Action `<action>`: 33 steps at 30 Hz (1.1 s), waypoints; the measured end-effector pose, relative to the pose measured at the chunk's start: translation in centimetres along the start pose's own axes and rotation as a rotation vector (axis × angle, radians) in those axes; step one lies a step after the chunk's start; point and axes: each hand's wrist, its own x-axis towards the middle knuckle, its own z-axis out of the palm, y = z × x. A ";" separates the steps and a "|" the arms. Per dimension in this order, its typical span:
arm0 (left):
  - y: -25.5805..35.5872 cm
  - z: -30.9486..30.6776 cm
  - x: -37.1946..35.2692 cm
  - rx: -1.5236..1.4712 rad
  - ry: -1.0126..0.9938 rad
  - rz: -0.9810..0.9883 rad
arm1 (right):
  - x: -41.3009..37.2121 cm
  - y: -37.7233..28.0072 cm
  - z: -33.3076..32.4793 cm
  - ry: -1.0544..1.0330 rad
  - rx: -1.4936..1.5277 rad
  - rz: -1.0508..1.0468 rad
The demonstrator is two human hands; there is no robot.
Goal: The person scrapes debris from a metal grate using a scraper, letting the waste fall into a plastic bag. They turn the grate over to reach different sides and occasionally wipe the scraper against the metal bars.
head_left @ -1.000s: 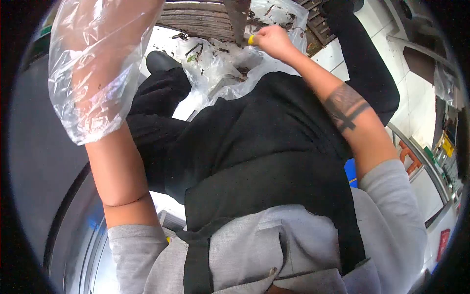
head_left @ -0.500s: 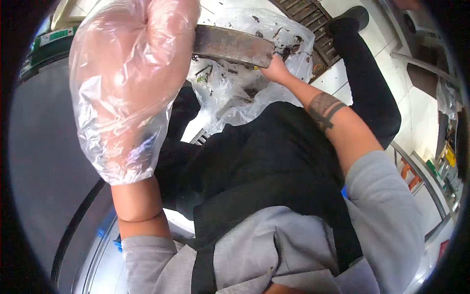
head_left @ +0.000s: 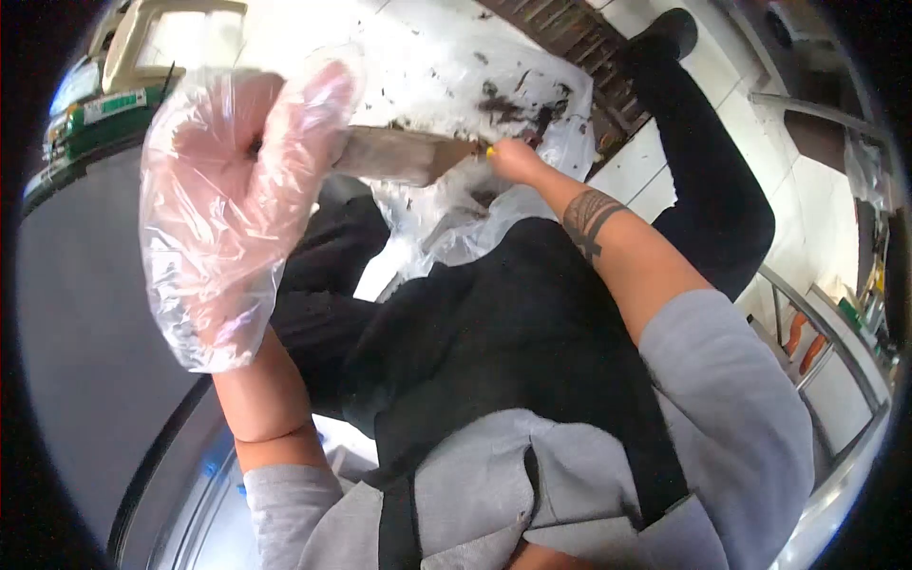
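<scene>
A loose clear plastic glove covers my left hand (head_left: pixel 223 176), raised at the left, its fingers closed round the near end of a flat, brownish-grey bar (head_left: pixel 394 157) with a worn, dirty face. Its exact kind and material cannot be told. At the bar's other end my right hand (head_left: pixel 516 160) is bare and closed. A small yellow bit shows at its fingertips, but what it grips is too small to make out. Below the bar, a clear plastic sheet or bag (head_left: pixel 446 71) lies spread on the floor with dark scraps of dirt on it.
A brown slatted grate (head_left: pixel 570 43) lies beyond the sheet on white tiles. My black-clad leg (head_left: pixel 717 180) stretches along the right. A dark grey panel (head_left: pixel 85 313) stands close at the left, a beige frame (head_left: pixel 185 38) behind it. Metal rails (head_left: pixel 826 332) are at the far right.
My left hand has moved down and away from the camera with the bar, which now looks smaller and tilted differently. My right hand has shifted slightly left and down.
</scene>
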 end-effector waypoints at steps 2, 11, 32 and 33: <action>-0.3 -0.2 0.3 0.157 0.087 0.039 | -0.3 -1.6 -3.9 0.005 0.001 0.113; -11.8 -4.7 0.7 0.056 0.101 0.143 | -3.9 -8.9 -16.8 0.049 0.001 0.011; -1.6 -4.1 1.2 0.120 -0.127 0.201 | -11.5 -7.4 -23.2 0.130 0.336 0.317; -1.7 -4.1 0.8 0.113 -0.111 0.210 | -13.5 -8.2 -24.3 0.144 0.323 0.315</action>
